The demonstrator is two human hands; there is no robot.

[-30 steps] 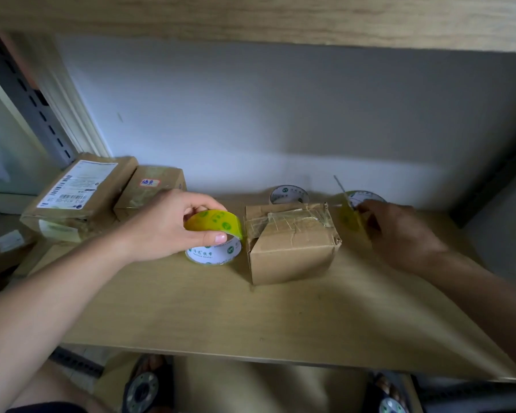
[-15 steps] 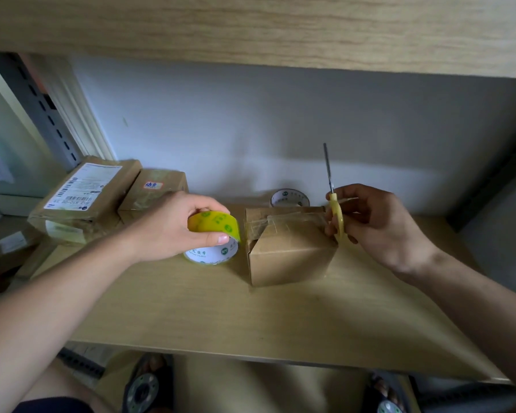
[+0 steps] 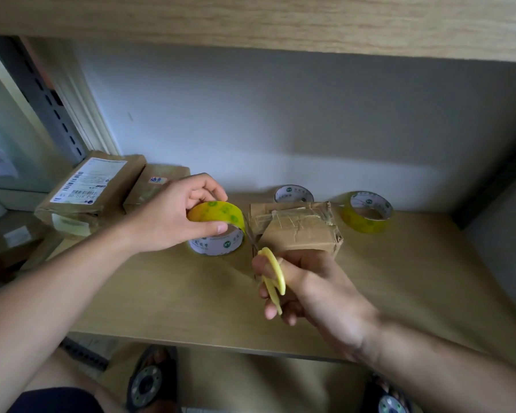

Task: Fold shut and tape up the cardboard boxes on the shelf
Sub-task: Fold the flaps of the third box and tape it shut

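My left hand (image 3: 167,219) grips the yellow tape roll (image 3: 216,217) beside the small brown cardboard box (image 3: 298,231) mid-shelf. My right hand (image 3: 307,290) clamps the yellow-handled scissors (image 3: 271,275). I keep the strip taut and cut close to the box.

My left hand (image 3: 173,216) grips yellow tape roll (image 3: 218,231); my right hand (image 3: 307,290) holds yellow scissors (image 3: 271,275), blades between roll and taped cardboard box (image 3: 298,231).
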